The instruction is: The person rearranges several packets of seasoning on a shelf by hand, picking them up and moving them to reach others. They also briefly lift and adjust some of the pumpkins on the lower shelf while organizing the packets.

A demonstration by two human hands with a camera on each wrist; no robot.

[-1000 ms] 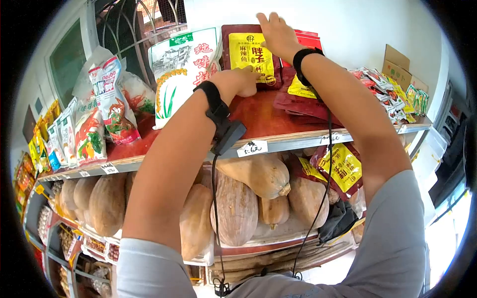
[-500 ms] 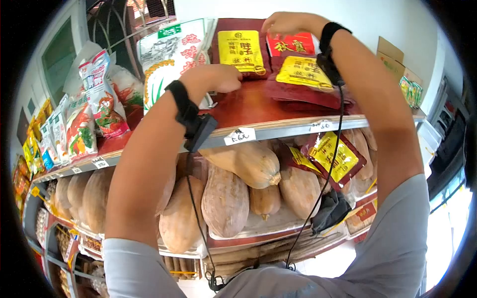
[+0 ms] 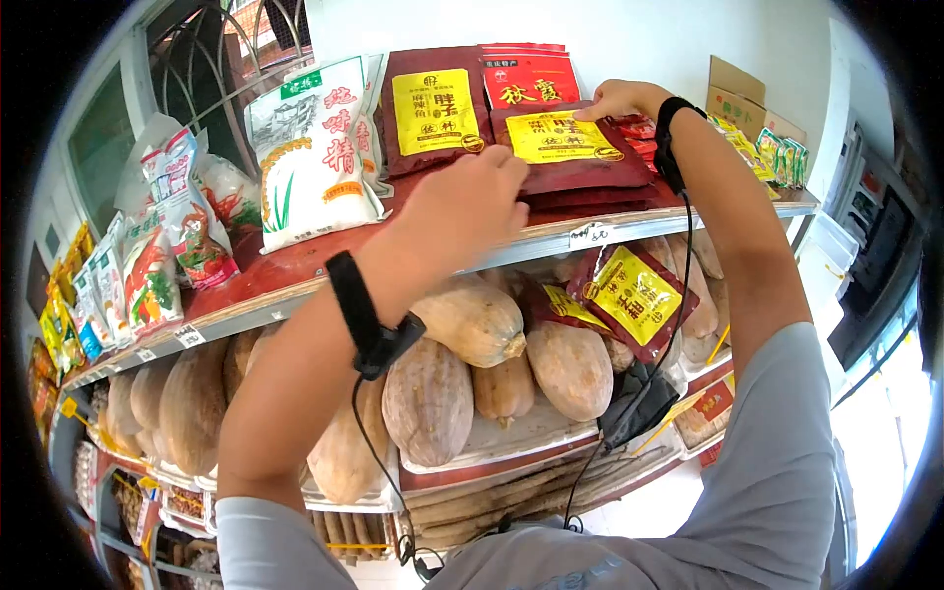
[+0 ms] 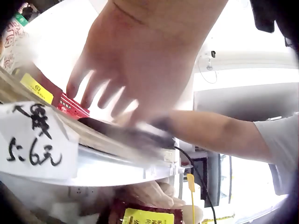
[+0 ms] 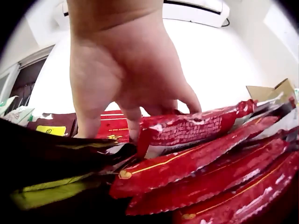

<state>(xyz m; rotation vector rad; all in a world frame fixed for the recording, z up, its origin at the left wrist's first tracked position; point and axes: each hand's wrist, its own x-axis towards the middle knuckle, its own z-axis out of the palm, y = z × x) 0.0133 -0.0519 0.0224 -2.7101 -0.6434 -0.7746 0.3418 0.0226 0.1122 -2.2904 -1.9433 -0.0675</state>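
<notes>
My right hand (image 3: 629,98) is at the back right corner of the top maroon packet (image 3: 637,169) with a yellow label, its thumb on top and the fingers over the edge. In the right wrist view the hand (image 5: 126,70) reaches down between dark packets and red packets (image 5: 187,133). My left hand (image 3: 447,211) is at the front left of that maroon stack, and in the left wrist view the hand (image 4: 140,60) has its fingers spread and holds nothing. Another maroon packet (image 3: 438,113) stands upright beside the stack, and a red packet (image 3: 531,77) stands behind it.
Large white bags (image 3: 313,147) and smaller bags (image 3: 187,206) stand along the shelf's left. A cardboard box (image 3: 736,98) and small packets (image 3: 782,157) are at the right. Below the shelf edge lie squashes (image 3: 428,403) and two maroon packets (image 3: 637,295). Cables hang from both wrists.
My left hand has moved right and toward the shelf's front, to the stack. The right hand has come down from the red packet to the stack's back corner. The view has shifted slightly.
</notes>
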